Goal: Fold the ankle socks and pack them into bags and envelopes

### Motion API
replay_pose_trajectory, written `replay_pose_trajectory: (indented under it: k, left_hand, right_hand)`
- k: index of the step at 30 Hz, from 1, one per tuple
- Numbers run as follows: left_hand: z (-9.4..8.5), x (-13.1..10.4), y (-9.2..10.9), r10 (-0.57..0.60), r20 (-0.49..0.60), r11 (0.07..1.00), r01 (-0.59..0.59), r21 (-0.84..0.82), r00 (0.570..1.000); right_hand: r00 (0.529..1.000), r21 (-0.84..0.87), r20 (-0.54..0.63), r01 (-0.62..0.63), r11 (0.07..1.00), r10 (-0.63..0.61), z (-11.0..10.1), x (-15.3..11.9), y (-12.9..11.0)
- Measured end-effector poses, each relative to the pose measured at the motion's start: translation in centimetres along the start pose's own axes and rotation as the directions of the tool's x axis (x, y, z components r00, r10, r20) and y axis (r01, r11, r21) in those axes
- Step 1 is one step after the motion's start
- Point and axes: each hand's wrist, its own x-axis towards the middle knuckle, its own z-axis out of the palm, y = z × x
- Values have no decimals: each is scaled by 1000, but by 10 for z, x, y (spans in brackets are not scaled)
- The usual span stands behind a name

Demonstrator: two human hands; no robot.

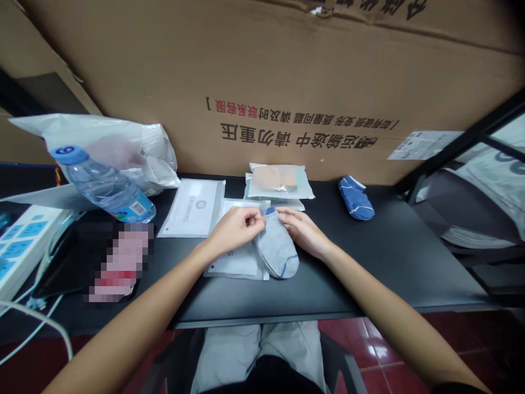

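Observation:
Grey socks point(275, 246) with blue trim lie stacked near the table's front, partly over a white zip pouch point(235, 262). Thumb and fingertips of my left hand point(238, 223) pinch the blue cuff at the socks' upper left. On the cuff's other side, the fingers of my right hand point(304, 230) are closed along the socks' upper right edge. Left of my left hand lies another white zip pouch point(194, 208) with a printed logo. Beyond my hands are stacked pouches point(281, 181) with peach and pale green contents. Blue socks point(356, 198) rest at the back right.
A large cardboard box point(262, 71) stands along the table's back. At left are a water bottle point(109, 183), a white plastic bag point(135, 148), a power strip point(24, 241) with cables, and a blurred pink item point(121, 262). The black table's front edge point(287, 318) runs before my lap.

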Motion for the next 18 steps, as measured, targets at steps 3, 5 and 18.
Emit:
replay_pose_trajectory:
  k: [3,5,18]
  left_hand:
    - [-2,1,-5,-3,-7,1000,3,-6,1000]
    - [-1,1,-6,19,22,1000,-19,-5,1000]
    - [7,0,3,42,-23,999,-42,0,999]
  right_hand:
    - [998,-64,48,36,997,-32,-3,1,1]
    - [995,-142,42,92,986,-87,-1,1,4]
    - [983,-313,-68,142,939,-171,5,2,8]
